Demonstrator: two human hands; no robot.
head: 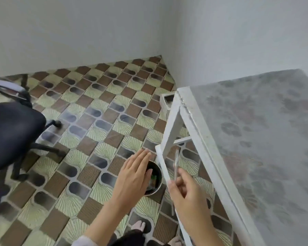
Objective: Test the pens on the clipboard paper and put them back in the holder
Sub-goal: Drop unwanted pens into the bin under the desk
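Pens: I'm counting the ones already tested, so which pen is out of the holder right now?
The clear pen pinched in the right hand, pointing up beside the white table leg. The others sit inside the round metal holder, under the left hand.

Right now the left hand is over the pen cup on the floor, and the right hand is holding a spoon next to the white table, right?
Almost. The head view shows the right hand holding a clear pen, not a spoon. The rest fits: the left hand is spread over the pen cup on the floor, and the right hand is next to the white table.
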